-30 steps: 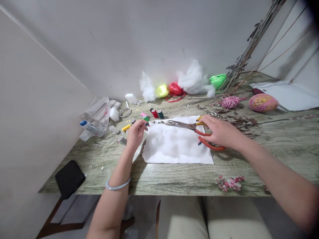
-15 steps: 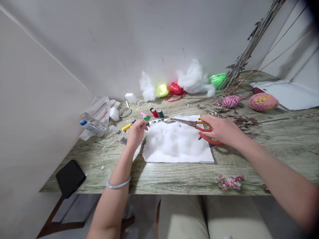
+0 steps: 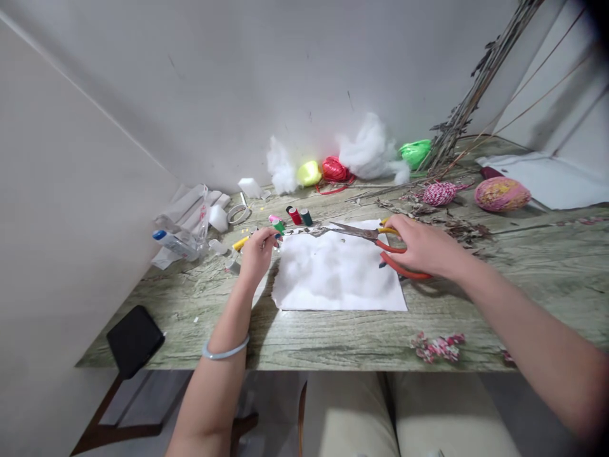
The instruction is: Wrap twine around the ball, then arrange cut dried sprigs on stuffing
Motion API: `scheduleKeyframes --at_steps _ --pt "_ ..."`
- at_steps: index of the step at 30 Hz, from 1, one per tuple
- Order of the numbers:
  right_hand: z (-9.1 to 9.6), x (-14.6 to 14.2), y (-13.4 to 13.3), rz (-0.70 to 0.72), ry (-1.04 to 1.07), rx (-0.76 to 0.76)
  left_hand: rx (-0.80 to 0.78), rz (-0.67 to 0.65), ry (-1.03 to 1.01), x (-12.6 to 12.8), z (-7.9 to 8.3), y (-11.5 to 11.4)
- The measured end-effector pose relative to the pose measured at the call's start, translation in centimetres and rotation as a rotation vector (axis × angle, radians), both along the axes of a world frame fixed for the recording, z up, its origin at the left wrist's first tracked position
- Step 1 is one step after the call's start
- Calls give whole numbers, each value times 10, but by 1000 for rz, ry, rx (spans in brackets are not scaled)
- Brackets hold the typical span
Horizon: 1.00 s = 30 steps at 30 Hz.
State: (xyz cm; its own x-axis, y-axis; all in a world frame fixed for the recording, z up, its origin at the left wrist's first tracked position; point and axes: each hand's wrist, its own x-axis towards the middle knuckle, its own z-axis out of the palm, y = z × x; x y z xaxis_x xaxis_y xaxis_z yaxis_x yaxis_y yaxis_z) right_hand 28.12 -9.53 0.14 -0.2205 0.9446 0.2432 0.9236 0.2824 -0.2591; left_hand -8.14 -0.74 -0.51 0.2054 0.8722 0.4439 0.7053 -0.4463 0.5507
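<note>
My right hand [image 3: 421, 244] grips scissors [image 3: 359, 232] by their orange handles, with the parted blades pointing left over the white sheet [image 3: 333, 279]. My left hand [image 3: 258, 252] is pinched closed near the sheet's upper left corner. From its fingertips a thin dried sprig [image 3: 311, 231] runs right along the sheet's top edge towards the blade tips. Whether the blades touch the sprig I cannot tell. White fluffy stuffing seems to cover the sheet, with a few dark specks. Thread spools, green [image 3: 278, 226], red [image 3: 295, 216] and dark green [image 3: 306, 218], stand just beyond my left hand.
Along the wall lie cotton stuffing [image 3: 368, 149], a red string ball [image 3: 335, 169] and a green one [image 3: 415, 153]. Dried stalks [image 3: 464, 120] lean at the right. A glue bottle [image 3: 175, 244] and phone [image 3: 135, 341] are left; pink flowers [image 3: 438, 347] lie in front.
The scissors have shifted slightly right and their blades have spread a little wider. My left hand has moved slightly left.
</note>
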Motion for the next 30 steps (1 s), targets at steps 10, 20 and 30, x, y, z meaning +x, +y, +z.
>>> scheduleKeyframes --at_steps 10,20,30 --pt "0 -4 -1 71 -2 -19 -69 -42 -12 9 -1 -5" --pt "-3 -1 0 -3 -2 -18 -46 -9 -8 4 -2 -1" --pt "-4 -3 0 73 -33 -23 -59 -31 10 9 -2 -4"
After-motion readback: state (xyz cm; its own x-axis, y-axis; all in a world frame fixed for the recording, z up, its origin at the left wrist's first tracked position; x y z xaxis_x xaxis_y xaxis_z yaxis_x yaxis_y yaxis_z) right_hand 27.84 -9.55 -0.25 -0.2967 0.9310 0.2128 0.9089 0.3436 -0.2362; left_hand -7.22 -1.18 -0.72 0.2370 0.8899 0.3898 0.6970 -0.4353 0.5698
